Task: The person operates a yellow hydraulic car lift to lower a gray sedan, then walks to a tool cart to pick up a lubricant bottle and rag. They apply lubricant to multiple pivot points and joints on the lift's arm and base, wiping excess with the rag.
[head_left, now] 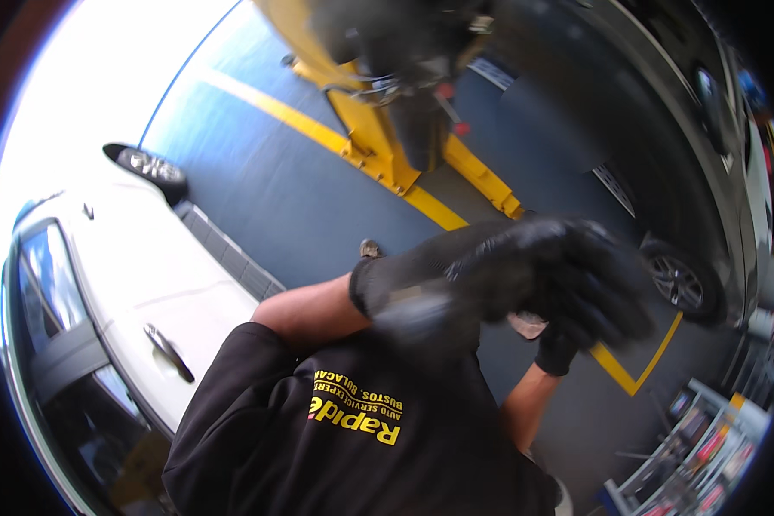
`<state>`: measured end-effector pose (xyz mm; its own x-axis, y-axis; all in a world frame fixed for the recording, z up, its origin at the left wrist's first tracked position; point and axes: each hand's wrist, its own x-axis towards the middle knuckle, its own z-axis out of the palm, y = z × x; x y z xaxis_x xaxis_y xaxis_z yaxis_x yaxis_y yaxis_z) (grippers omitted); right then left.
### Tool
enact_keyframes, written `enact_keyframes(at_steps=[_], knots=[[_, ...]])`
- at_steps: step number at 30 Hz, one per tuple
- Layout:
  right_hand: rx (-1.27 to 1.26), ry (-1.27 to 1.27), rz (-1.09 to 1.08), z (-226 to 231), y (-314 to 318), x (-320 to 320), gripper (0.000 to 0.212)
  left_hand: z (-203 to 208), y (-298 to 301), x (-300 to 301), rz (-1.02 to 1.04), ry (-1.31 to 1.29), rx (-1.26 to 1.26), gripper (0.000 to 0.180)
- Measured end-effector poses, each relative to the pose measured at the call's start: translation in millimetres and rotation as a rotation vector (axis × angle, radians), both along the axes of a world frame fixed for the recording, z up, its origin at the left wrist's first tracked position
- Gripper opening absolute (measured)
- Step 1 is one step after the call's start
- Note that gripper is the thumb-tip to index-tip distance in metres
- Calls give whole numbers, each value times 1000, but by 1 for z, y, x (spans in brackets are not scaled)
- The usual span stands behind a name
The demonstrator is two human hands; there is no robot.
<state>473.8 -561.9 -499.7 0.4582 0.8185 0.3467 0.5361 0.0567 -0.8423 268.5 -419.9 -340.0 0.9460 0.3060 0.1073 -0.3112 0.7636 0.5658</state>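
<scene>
My left hand (568, 279), in a black work glove with a shiny coated face, reaches across in front of my chest. Its fingers stretch out to the right and are smeared by motion; I see nothing held in them. A pale grey blurred patch shows near that glove's cuff, too smeared to name. Lower and behind it is my right hand (561, 347), also in a black glove. Only its wrist and lower part show clearly; its fingers are hidden behind the left hand or merge with it. Whether the two gloves touch, I cannot tell.
A yellow lift post (365, 129) stands ahead, with a dark blurred assembly (404, 43) above it. A dark vehicle (705, 172) fills the right, its wheel (675, 279) lower down. A white car (138, 267) is close on the left. A tool cart (697, 451) stands lower right.
</scene>
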Motion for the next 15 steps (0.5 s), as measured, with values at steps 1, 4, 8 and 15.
enact_keyframes(at_steps=[1, 4, 8, 15], knots=[[-4, 93, 11, 2, 19, -14, 25, 11, 4, -23, -1, -103, -71, 59], [-35, 376, 3, 13, 78, -65, 25, 38, 17, -84, 121, -427, -85, 60], [-87, 295, 111, 32, 143, -141, 23, 35, 48, -148, 260, -689, -66, 61], [-29, -280, 521, 23, 268, -293, 27, 37, 104, -269, 553, -832, -2, 63]])
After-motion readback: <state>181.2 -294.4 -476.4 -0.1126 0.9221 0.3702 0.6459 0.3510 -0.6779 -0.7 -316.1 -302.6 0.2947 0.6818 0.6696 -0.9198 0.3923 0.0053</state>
